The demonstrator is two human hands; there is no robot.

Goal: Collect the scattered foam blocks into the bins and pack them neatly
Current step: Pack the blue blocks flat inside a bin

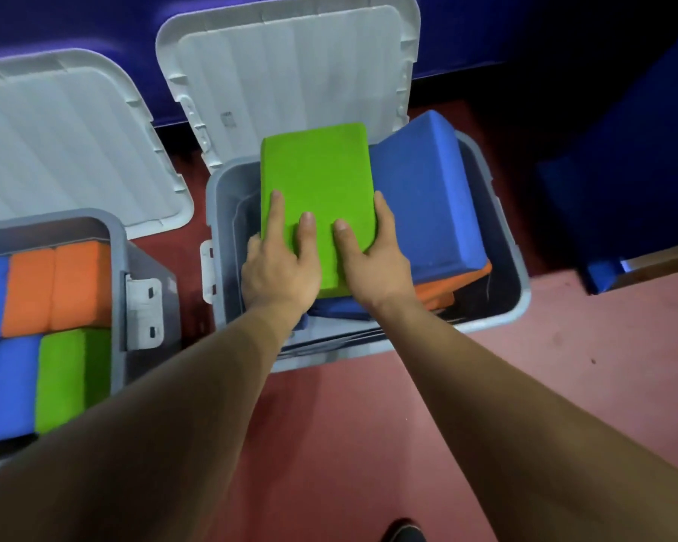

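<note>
Both forearms reach forward; left hand (280,267) and right hand (372,260) clasp the near end of the green block (318,189), thumbs on top. Its long axis points away from them, over the bin's (521,291) left half, beside a tilted blue block (427,197).

We log two bare hands, the left hand (278,271) and the right hand (372,264); the left forearm (153,404) and the right forearm (505,404) are uncovered right to the frame edge; the thumbnails (309,217) look short and plain. We note the toe of a dark shoe (404,533) at the bottom edge; its detail is too dim to tell.
</note>
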